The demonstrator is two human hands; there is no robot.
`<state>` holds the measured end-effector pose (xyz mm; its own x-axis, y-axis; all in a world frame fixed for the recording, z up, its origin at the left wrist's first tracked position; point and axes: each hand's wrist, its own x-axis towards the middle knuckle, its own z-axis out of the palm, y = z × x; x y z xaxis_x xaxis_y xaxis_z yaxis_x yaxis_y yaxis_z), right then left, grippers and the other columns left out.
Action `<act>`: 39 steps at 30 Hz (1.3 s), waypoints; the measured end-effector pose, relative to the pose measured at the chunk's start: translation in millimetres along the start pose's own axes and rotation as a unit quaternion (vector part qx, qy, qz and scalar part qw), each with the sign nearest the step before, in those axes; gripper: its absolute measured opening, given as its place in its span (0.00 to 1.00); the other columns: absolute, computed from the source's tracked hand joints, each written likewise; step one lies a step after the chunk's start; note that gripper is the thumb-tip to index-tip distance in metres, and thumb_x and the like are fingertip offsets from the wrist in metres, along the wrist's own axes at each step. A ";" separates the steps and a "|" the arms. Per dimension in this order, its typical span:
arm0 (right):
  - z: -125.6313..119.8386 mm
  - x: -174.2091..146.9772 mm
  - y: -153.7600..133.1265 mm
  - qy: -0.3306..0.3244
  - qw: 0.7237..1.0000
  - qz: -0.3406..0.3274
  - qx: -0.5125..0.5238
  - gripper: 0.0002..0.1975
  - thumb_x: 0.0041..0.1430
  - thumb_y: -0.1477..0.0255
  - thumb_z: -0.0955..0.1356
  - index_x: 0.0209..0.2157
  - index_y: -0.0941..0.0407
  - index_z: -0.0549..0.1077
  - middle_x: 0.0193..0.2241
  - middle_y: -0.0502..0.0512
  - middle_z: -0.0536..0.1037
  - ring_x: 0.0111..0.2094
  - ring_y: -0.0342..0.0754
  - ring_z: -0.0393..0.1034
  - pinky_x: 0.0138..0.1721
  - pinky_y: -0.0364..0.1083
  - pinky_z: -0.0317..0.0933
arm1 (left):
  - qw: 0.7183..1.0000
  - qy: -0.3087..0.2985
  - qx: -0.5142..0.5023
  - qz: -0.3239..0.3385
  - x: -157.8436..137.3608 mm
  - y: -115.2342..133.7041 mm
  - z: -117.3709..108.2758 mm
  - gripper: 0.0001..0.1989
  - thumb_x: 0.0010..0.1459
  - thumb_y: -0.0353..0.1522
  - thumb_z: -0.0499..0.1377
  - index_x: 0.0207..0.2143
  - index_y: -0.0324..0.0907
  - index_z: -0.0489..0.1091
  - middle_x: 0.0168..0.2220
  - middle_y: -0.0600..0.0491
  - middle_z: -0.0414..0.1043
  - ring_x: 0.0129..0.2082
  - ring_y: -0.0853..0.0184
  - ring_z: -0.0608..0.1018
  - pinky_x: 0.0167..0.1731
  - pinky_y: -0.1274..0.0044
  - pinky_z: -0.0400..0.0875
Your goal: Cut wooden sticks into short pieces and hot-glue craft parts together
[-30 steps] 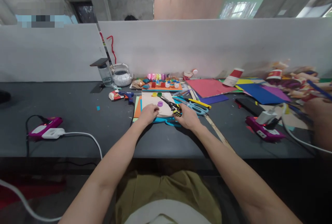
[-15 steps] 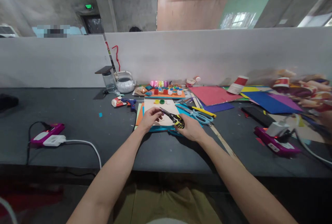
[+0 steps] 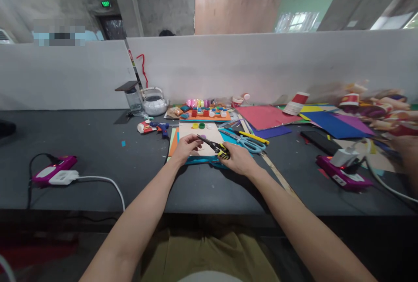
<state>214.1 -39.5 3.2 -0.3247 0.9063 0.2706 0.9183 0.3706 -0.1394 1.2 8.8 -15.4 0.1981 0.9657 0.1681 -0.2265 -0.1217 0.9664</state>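
My right hand is wrapped round the black-and-yellow handles of a pair of scissors, whose dark blades point up and left. Just left of the blade tips is my left hand, its thumb and fingers pinched together. Whatever those fingers hold is too small to make out. Both hands are over a cream sheet of paper lying on coloured sheets. Small yellow and green paint pots stand at the sheet's far edge. Right of it lie light-blue-handled scissors and a yellow cutter.
A blue glue gun and a paper cup lie left of the sheets. Behind are a white teapot and a glass jar. Purple power strips with cables sit on both sides. A blurred person's arm reaches in at right.
The view has shifted slightly, so the table things sit a little further left. Both hands keep nearly the same pose, and the scissors stay in my right hand.
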 end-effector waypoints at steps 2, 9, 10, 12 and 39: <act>-0.5 0.1 -0.2 -0.001 1.000 0.002 -0.006 0.11 0.57 0.66 0.66 0.40 0.56 0.70 0.37 0.58 0.77 0.39 0.53 0.71 0.34 0.44 0.54 | 1.000 0.000 -0.003 -0.006 0.4 -1.0 -0.4 0.13 0.41 0.36 0.68 0.27 0.37 0.72 0.23 0.55 0.71 0.23 0.73 0.71 0.25 0.80 0.64; -3.4 0.6 4.1 0.020 0.999 0.033 -0.016 0.13 0.58 0.63 0.66 0.41 0.57 0.68 0.33 0.59 0.77 0.35 0.55 0.71 0.31 0.45 0.53 | 0.999 -0.005 -0.027 -0.037 -1.6 1.3 0.9 0.19 0.42 0.42 0.68 0.31 0.38 0.72 0.24 0.56 0.71 0.23 0.73 0.72 0.24 0.81 0.64; -3.7 0.4 4.8 0.021 0.999 0.033 -0.013 0.14 0.58 0.63 0.66 0.41 0.57 0.68 0.33 0.58 0.77 0.35 0.54 0.71 0.31 0.45 0.53 | 0.999 -0.007 -0.031 -0.042 -1.9 1.8 0.8 0.19 0.42 0.42 0.68 0.31 0.38 0.72 0.24 0.56 0.70 0.22 0.74 0.71 0.24 0.81 0.63; -3.9 -0.2 5.5 0.017 1.000 0.023 -0.006 0.15 0.58 0.62 0.66 0.42 0.57 0.68 0.34 0.58 0.77 0.36 0.54 0.71 0.31 0.45 0.54 | 0.998 -0.012 -0.038 -0.050 -2.5 2.7 0.4 0.19 0.42 0.43 0.68 0.31 0.38 0.72 0.22 0.57 0.68 0.21 0.76 0.69 0.23 0.81 0.63; -5.1 -0.7 3.4 0.004 1.000 0.017 0.006 0.16 0.58 0.61 0.66 0.43 0.58 0.68 0.34 0.58 0.77 0.36 0.54 0.71 0.32 0.45 0.54 | 0.990 -0.052 -0.108 -0.079 -4.8 8.6 0.2 0.19 0.40 0.40 0.71 0.30 0.37 0.71 0.21 0.57 0.65 0.20 0.77 0.66 0.17 0.84 0.55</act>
<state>218.6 -39.9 7.4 -0.2910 0.9171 0.2726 0.9263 0.3413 -0.1596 -1.5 3.0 -7.8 0.3414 0.9387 0.0487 -0.3809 0.0908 0.9201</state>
